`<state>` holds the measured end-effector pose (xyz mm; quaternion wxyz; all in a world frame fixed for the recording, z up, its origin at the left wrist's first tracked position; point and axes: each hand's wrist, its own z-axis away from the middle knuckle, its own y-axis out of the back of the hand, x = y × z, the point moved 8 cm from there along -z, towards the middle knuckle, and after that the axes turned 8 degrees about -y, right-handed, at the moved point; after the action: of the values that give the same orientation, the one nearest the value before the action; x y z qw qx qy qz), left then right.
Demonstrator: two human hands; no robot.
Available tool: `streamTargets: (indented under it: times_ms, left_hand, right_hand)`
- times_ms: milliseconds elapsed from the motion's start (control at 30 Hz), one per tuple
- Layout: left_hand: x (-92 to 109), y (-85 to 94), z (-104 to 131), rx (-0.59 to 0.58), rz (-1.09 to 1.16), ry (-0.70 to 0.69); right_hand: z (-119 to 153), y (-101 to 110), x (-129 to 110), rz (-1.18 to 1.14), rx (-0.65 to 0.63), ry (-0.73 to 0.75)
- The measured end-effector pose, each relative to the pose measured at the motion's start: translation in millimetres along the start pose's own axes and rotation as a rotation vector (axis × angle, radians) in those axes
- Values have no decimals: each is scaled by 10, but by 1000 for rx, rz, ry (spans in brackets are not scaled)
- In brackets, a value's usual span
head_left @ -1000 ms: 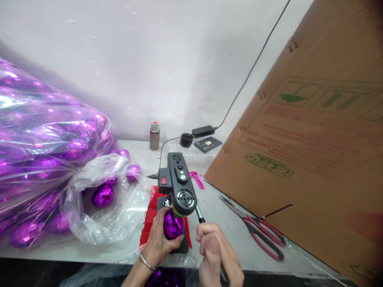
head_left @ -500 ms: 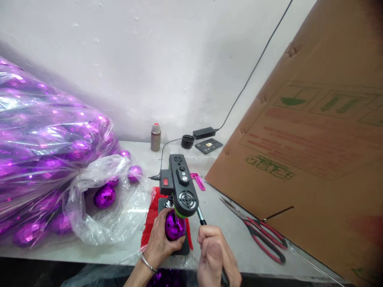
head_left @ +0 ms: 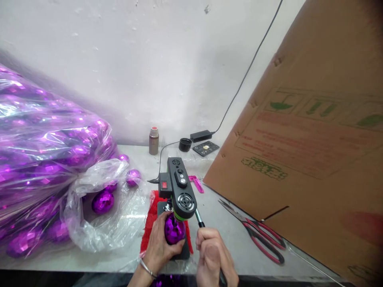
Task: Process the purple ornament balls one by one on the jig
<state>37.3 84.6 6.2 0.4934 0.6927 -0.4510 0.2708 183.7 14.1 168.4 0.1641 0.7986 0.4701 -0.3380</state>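
Observation:
Fingers of my left hand [head_left: 160, 239] curl round a shiny purple faceted ball [head_left: 174, 230], held under the head of a small black bench machine [head_left: 181, 187]. The upper part of the ball is hidden by that head. My right hand [head_left: 214, 255] is wrapped round the black grip of the machine's metal lever [head_left: 199, 218], which slants down toward me. Beneath the machine's dark base lies a red cloth [head_left: 149, 227]. A red switch [head_left: 164, 185] shows on the box at the machine's left side.
At left bulges a clear plastic bag [head_left: 54, 159] of purple balls, several loose near its mouth. Red-black scissors [head_left: 263, 239] lie beside a large cardboard box [head_left: 299, 159] at right. Toward the wall are a flask [head_left: 153, 141], a black cap [head_left: 185, 145], a power adapter [head_left: 201, 136] and a dark flat card-like item [head_left: 206, 148].
The view has shifted slightly, so the scene sits a little lower and further left. Both hands keep their holds on the ball and the lever, with no clear movement.

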Motion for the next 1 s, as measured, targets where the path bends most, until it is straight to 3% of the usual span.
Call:
streamTargets:
  times_ms: [533, 800, 900, 1000]
  left_hand:
    - [8, -2, -4, 30, -28, -17]
    - [52, 11, -23, 2, -42, -6]
    - [35, -9, -14, 1, -34, -11]
    - [5, -40, -15, 0, -14, -5]
  right_hand:
    - [42, 27, 89, -34, -47, -11]
    - [231, -9, 150, -49, -1, 7]
    - [111, 7, 76, -76, 42, 7]
    - [-176, -36, -73, -46, -4, -26]
